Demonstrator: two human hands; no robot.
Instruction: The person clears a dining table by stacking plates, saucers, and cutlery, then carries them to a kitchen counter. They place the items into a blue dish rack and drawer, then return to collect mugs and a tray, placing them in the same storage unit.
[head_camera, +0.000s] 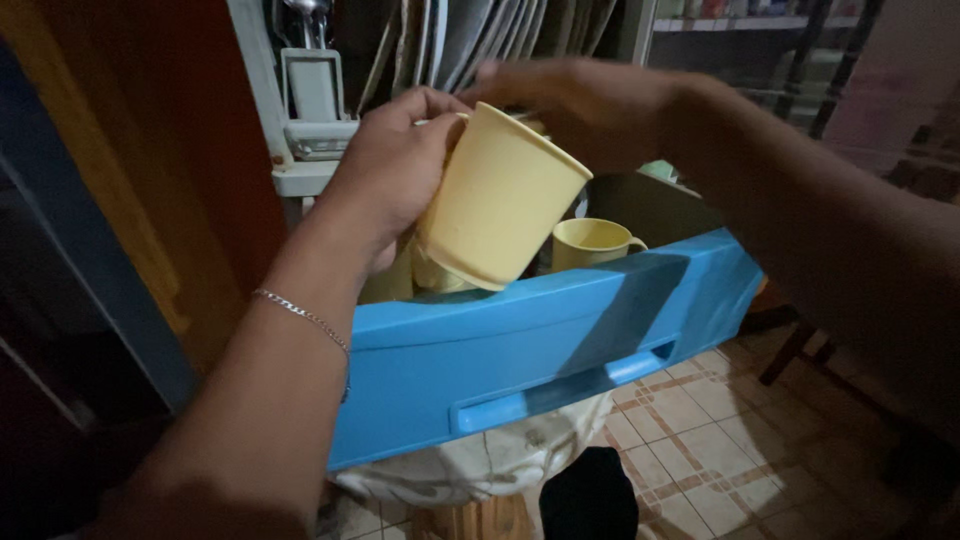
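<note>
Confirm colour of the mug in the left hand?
Pale yellow mug, held by the left hand over the blue drawer; head view.

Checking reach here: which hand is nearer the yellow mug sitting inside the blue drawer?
Left. The left hand holds a yellow cup just beside the mug; the right hand hovers higher, above it.

The room is dim. A tiled floor (700, 450) in pale squares lies below, an orange-brown wall (150, 180) stands left, and metal shelving (740, 22) runs behind.
</note>
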